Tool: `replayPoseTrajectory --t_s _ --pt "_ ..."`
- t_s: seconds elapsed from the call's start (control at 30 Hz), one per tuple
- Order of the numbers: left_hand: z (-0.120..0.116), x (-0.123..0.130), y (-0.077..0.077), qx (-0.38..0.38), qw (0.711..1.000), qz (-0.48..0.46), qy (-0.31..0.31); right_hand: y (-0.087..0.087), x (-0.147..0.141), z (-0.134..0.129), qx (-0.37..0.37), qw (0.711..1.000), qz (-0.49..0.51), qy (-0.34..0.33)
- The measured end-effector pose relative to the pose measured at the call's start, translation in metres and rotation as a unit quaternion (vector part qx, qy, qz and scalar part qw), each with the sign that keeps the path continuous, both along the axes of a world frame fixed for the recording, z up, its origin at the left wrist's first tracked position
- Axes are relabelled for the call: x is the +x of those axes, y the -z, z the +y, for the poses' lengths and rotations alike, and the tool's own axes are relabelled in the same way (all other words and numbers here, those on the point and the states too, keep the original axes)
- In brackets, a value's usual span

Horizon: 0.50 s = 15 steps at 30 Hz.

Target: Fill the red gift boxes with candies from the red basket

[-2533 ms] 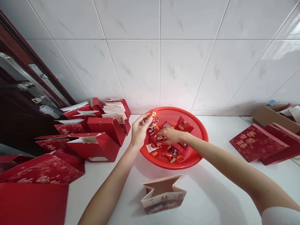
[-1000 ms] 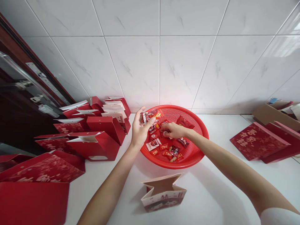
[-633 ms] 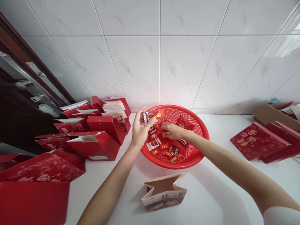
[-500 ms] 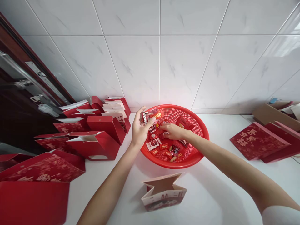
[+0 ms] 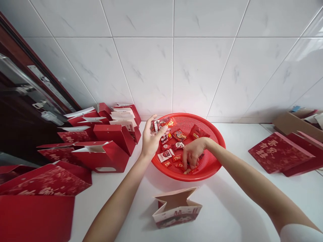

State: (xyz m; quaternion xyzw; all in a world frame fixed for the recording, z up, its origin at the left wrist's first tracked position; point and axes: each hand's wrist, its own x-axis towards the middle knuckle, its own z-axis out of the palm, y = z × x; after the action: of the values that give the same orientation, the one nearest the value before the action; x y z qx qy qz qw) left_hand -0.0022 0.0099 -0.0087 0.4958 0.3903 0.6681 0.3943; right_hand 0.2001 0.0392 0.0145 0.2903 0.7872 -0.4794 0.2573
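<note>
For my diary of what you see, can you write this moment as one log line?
left hand grip: on red candy packets | right hand grip: fingers down among wrapped candies | in: red plastic basket | nearby: red paper bags

Passing room running over the white countertop point(image 5: 227, 201) at four and eight o'clock from the red mesh basket point(image 5: 222, 144), a folded paper gift bag point(image 5: 176, 215) standing in the way at six (open mouth facing up), red gift bags point(image 5: 101, 158) crowding nine o'clock, flattened red gift bags point(image 5: 277, 153) blocking three, tile wall point(image 5: 151, 67) closing off twelve.
</note>
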Motion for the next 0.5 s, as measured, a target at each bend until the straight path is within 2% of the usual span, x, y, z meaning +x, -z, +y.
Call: replayPoseTrajectory --t_s 0.07,0.17,0.27,0.33,0.43,0.5 --pt "0.000 0.000 0.000 0.001 1.000 -0.004 -0.001 0.005 -0.003 -0.002 0.012 0.999 -0.028 0.011" --pt "0.000 0.000 -0.001 0.002 1.000 -0.009 0.001 0.008 0.000 0.004 0.151 0.985 0.009 0.084" --pt "0.000 0.000 -0.002 -0.001 1.000 -0.010 0.002 0.003 0.007 0.011 0.208 0.970 0.049 0.117" --pt "0.000 0.000 -0.001 -0.001 1.000 -0.004 0.000 0.001 0.007 0.011 0.168 0.980 0.055 0.094" --pt "0.000 -0.001 0.001 0.002 1.000 0.009 -0.004 0.002 0.003 0.003 0.031 0.999 0.003 0.017" --pt "0.001 -0.001 0.001 0.002 1.000 0.011 -0.003 0.006 0.000 -0.001 0.010 0.999 -0.032 0.001"
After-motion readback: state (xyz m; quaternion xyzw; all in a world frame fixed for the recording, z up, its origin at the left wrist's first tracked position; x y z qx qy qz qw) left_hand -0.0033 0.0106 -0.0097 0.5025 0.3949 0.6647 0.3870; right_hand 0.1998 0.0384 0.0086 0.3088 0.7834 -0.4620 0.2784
